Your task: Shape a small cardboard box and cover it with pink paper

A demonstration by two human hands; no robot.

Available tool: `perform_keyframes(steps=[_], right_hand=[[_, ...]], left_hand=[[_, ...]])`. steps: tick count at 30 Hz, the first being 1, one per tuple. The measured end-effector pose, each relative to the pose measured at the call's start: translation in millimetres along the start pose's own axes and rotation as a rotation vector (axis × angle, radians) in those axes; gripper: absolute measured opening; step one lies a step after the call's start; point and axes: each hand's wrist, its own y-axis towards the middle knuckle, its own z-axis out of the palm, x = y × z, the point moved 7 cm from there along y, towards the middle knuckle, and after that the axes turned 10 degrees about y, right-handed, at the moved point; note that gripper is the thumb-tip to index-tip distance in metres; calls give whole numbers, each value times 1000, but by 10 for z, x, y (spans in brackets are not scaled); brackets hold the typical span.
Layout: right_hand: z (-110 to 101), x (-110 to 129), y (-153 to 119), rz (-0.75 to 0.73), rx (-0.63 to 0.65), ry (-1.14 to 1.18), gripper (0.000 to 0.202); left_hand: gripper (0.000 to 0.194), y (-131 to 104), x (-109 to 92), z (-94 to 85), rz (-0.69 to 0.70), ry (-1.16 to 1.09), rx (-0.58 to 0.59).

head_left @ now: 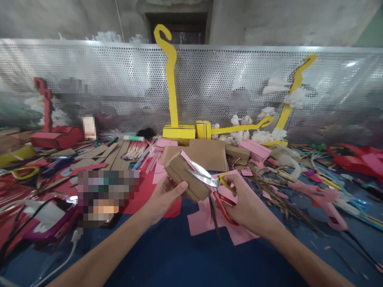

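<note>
My left hand (167, 195) grips a small brown cardboard box (187, 179), thumb on its near face, raised above the table and tilted. A strip of pink shows along the box's upper edge. In my right hand (243, 203) is a pair of scissors (211, 181) with one red and one yellow handle. Their blades are spread and point left, across the box's pink edge. Whether they touch the box, I cannot tell. Pink paper (206, 219) lies below on the blue table, and a thin dark strip (214, 217) hangs or lies just under the scissors.
Behind my hands lies a flat cardboard piece (209, 153). A yellow hook-topped stand (171, 91) rises before the perforated metal panel (119, 79). A pink glue gun (326, 199) with a cord sits right, near dry twigs (278, 191). A red box with a stand (56, 137) is far left.
</note>
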Motion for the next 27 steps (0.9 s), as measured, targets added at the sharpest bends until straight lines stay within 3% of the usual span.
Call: perform_keyframes(steps=[2,12,27], right_hand=[[2,5,-1,46,32,-42,42],[49,13,-8,89,93,4,41],[94,-61,-29,104,185,-32,18]], left_hand=[[38,-7,17,-13,-5,21,-9],[45,-30,82,64,-17,88,122],[47,-17,63,97,22,118,179]])
